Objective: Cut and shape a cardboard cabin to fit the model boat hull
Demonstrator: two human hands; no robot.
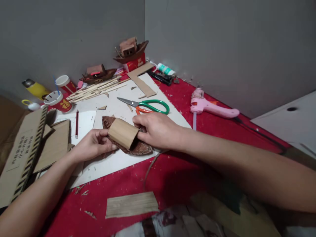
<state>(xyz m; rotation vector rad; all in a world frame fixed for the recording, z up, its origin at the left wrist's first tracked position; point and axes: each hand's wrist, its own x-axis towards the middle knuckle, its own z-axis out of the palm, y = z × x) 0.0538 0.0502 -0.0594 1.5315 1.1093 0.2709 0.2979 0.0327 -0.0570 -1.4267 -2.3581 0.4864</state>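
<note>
A small brown model boat (pixel 142 148) lies over the white sheet, and a curved piece of tan cardboard (pixel 123 133) arches across its middle like a roof. My left hand (pixel 95 144) is closed at the boat's left side, fingertips against the hull and the cardboard's left edge. At the other end, my right hand (pixel 158 130) pinches the cardboard's right edge, its fingertips partly hidden. Just beyond my right hand rest scissors (pixel 140 103) with green and orange handles, their blades pointing left.
A pink glue gun (pixel 212 107) stands at the right on the red tablecloth (pixel 172 171). Thin sticks (pixel 98 87), paper cups (pixel 59 101) and two finished model boats (pixel 132 51) are at the back. Cardboard pieces (pixel 55 144) and a pencil (pixel 77 123) lie left; a flat strip (pixel 132 204) lies in front.
</note>
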